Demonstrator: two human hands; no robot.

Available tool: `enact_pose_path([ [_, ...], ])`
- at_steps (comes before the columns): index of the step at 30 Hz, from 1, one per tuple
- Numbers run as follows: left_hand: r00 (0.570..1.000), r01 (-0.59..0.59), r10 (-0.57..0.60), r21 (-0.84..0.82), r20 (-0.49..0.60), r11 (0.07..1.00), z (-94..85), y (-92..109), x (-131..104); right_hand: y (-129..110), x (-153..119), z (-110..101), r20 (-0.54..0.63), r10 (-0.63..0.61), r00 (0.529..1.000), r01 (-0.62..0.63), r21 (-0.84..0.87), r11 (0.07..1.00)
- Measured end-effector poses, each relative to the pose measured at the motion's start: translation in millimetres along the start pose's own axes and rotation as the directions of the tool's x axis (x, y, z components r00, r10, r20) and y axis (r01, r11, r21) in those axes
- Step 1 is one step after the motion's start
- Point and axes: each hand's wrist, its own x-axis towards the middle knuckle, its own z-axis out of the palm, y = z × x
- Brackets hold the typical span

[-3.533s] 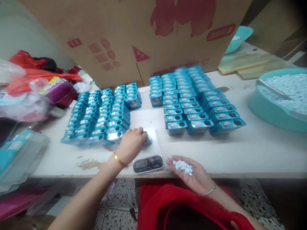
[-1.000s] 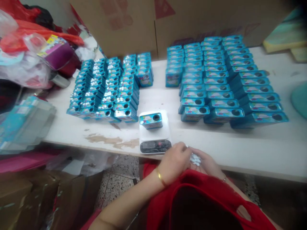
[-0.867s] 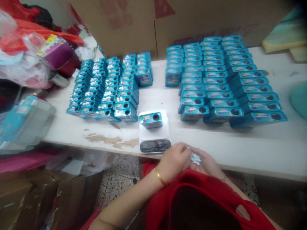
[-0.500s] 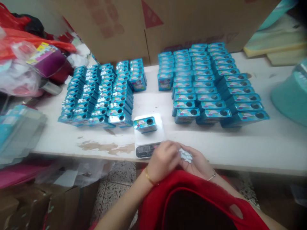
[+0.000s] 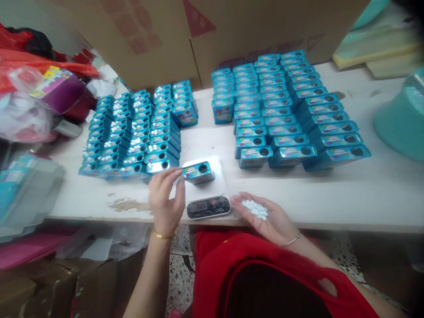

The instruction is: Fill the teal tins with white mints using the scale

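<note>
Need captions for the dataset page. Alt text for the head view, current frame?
A person's left hand has its fingertips at the left end of a blue box on a scale; the upturned right hand holds small white pieces. Beyond stand a left group and a right group of similar boxes, before large cardboard.

box (image 5: 199, 172) on scale (image 5: 207, 192) | box rows (image 5: 141, 140) behind-left | more boxes (image 5: 281, 129) behind-right | carton (image 5: 251, 26) rearmost

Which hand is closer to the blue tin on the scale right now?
Left. The left hand is at the left end of the blue tin, contact unclear; the right hand is farther off, palm up to the right of the scale, holding white pieces.
</note>
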Motion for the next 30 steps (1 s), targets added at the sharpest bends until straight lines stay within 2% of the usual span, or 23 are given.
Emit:
enact_pose_path([
  [4, 0.999, 0.033, -0.032, 0.055, -0.032, 0.998, -8.8, -8.3, -18.3, -2.5, -0.4, -3.2, -0.012, 0.008, 1.0, -0.008, 0.025, 1.0],
  [9, 0.989, 0.093, -0.081, 0.102, -0.121, 0.99, -16.7, -12.4, -25.6, -2.0, -1.2, -4.8, -0.003, 0.023, 1.0, -0.023, 0.038, 0.999],
  [13, 0.996, 0.054, -0.047, 0.094, -0.081, 0.994, -14.2, -12.3, -26.4, -1.7, -3.1, -3.4, -0.005, 0.023, 1.0, -0.022, 0.027, 0.999],
  [25, 0.998, 0.02, -0.016, 0.066, -0.066, 0.998, -7.3, -10.5, -26.4, -0.3, -2.5, -4.7, 0.019, 0.012, 1.0, -0.012, -0.004, 1.0],
  [30, 1.0, -0.013, 0.01, 0.142, 0.024, 0.99, 3.9, -7.4, -29.0, 0.1, -2.2, -4.0, 0.033, 0.022, 0.999, -0.022, -0.009, 1.0],
])
